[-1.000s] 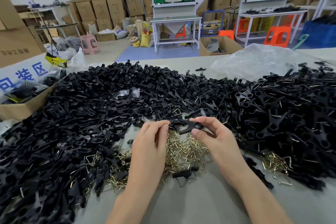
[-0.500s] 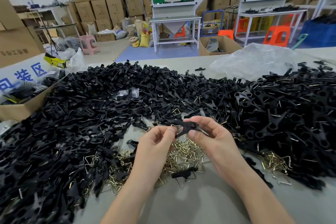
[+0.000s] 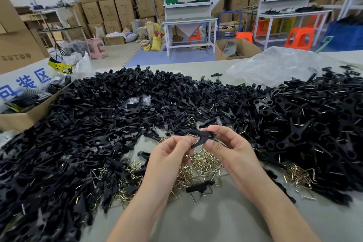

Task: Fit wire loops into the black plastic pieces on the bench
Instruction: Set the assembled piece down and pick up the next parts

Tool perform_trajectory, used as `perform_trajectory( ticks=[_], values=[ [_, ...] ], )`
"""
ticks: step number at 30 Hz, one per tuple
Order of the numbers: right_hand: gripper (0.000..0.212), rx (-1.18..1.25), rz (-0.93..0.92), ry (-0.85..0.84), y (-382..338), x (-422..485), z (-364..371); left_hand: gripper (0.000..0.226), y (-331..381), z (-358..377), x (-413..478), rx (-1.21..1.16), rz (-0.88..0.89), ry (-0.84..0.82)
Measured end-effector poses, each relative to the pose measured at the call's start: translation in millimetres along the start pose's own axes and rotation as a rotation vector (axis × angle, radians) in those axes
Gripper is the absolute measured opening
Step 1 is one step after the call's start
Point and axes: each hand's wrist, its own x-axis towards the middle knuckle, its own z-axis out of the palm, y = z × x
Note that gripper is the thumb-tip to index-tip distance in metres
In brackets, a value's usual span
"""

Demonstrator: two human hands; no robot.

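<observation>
head view, right hand [image 3: 233, 152] grips black piece [image 3: 204, 135]

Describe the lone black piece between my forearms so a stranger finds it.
Start at the bench, then the golden wire heap under the left hand and right hand. At its near edge lies one black piece, clear of the piles, a wire triangle beside it.

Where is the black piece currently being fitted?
Head view, centre: the black plastic piece is pinched in the right hand, the left hand pinching a wire loop at its left end, above the loose wire-loop pile.
</observation>
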Motion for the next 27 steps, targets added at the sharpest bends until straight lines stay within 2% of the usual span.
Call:
perform_trajectory(
  ticks=[3,9,15,20,27],
  values=[
    [0.029,-0.003,-0.011,-0.011,-0.9,-1.0,1.4,0.015,1.0,-0.5,-0.2,-0.017,-0.014,0.006],
    [0.03,0.008,0.004,0.002,-2.0,-1.6,3.3,0.016,4.1,2.4,-2.6,-0.167,-0.062,-0.029],
    [0.034,0.065,0.029,-0.018,-1.9,-1.4,2.6,0.02,7.5,3.3,-4.1,-0.401,-0.138,-0.154],
    [0.034,0.049,0.052,-0.01,-2.3,-1.5,1.7,0.024,6.8,2.2,-4.0,-0.311,-0.116,-0.12],
    [0.039,0.109,0.092,-0.014,-3.1,-1.5,-2.2,0.023,5.2,-5.9,-0.9,-0.235,-0.118,-0.163]
  ],
)
